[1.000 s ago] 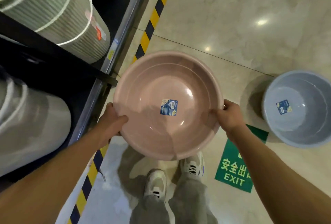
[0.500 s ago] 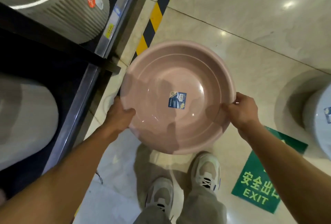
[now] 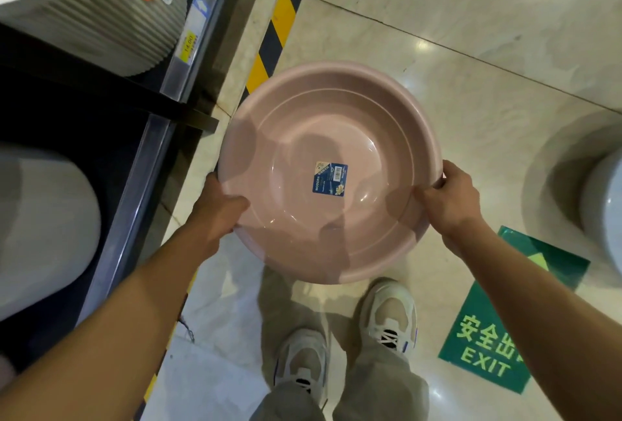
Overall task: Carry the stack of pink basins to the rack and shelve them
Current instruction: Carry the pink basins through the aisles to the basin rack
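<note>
Nearest: two pale lace-up sneakers (image 3: 346,343) on glossy marble floor (image 3: 471,50). Above them: round pink plastic basins (image 3: 330,171), rim up, blue label at centre, held level over the floor. Left hand (image 3: 218,205) and right hand (image 3: 447,198) clasped on opposite rims, thumbs inside. Beside, left: dark metal rack (image 3: 141,185) stocked with ribbed grey bins (image 3: 101,9). Step judged: carrying. Next: turning left, locating free shelf space.

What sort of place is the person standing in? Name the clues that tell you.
Most likely a shop aisle selling housewares. A yellow price tag sits on the shelf edge, the pink basin carries a product label, and a green EXIT floor sign marks the polished floor.
</note>
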